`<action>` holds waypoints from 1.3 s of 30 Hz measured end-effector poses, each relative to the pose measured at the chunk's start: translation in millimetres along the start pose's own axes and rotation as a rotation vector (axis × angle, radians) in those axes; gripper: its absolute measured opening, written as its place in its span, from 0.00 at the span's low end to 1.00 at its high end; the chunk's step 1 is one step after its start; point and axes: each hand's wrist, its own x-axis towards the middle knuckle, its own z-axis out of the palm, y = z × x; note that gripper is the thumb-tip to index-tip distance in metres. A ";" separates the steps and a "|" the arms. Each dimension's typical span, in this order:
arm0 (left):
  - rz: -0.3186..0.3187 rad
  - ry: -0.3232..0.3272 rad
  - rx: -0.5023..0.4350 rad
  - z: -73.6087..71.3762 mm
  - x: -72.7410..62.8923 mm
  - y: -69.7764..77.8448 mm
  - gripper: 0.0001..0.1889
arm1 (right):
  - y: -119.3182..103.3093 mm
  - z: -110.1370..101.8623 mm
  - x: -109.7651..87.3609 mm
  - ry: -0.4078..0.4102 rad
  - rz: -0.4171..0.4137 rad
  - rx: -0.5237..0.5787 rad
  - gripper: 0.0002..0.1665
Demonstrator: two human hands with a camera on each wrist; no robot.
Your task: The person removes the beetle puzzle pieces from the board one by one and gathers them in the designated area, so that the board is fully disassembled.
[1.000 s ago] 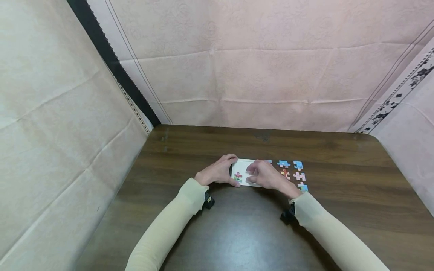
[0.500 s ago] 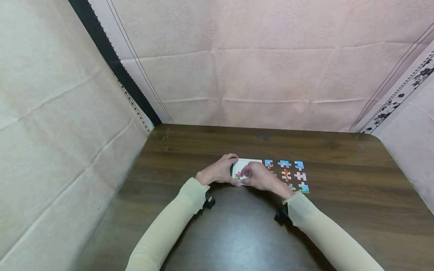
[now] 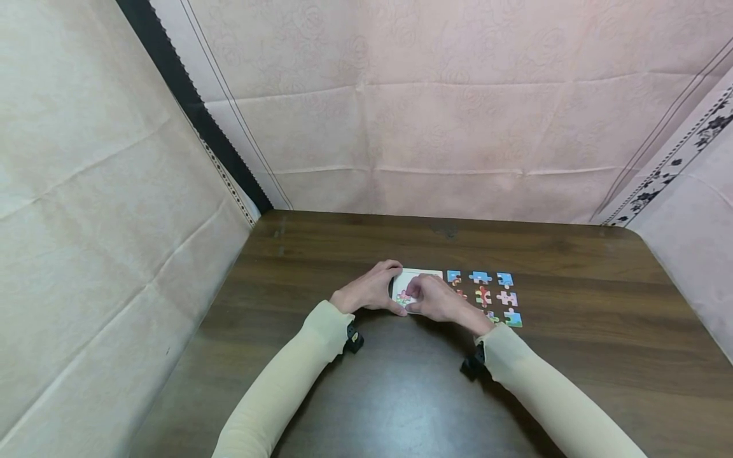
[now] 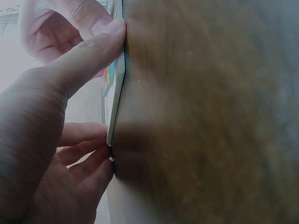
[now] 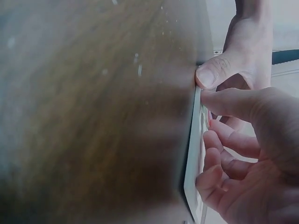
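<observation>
A white jigsaw puzzle board [image 3: 405, 278] lies flat on the table. My left hand [image 3: 372, 289] grips its left end, thumb at the near corner and fingers at the far one. At the board's near left corner is a green-and-pink puzzle piece [image 3: 403, 298], which my right hand [image 3: 438, 300] pinches between thumb and index finger. In the left wrist view the coloured piece [image 4: 110, 74] stands slightly tilted against the board's edge [image 4: 117, 93]. The right wrist view has my right thumb [image 5: 229, 101] beside my left thumb [image 5: 212, 74]. My right hand hides much of the board.
Several loose puzzle pieces lie in rows right of the board, among them a red one [image 3: 483, 296], a pink one [image 3: 507, 298] and a blue-green one [image 3: 513, 318]. Pale cloth [image 3: 458, 146] hangs behind the brown wooden table [image 3: 321, 254] and at both sides.
My right hand has moved left across the board to the piece in its near left corner, uncovering loose pieces on the right. That piece now looks paler. My left hand keeps its place.
</observation>
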 end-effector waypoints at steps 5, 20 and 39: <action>0.011 0.003 0.001 0.6 0.8 -1.1 0.56 | -3.2 -0.4 -1.1 0.005 0.018 0.015 0.14; 0.020 0.011 0.008 -0.3 0.8 0.2 0.54 | -7.4 -0.5 -1.0 0.030 0.030 -0.007 0.17; 0.018 0.007 0.023 -0.7 -0.2 0.7 0.55 | 1.7 -9.3 -17.6 0.126 0.023 0.000 0.17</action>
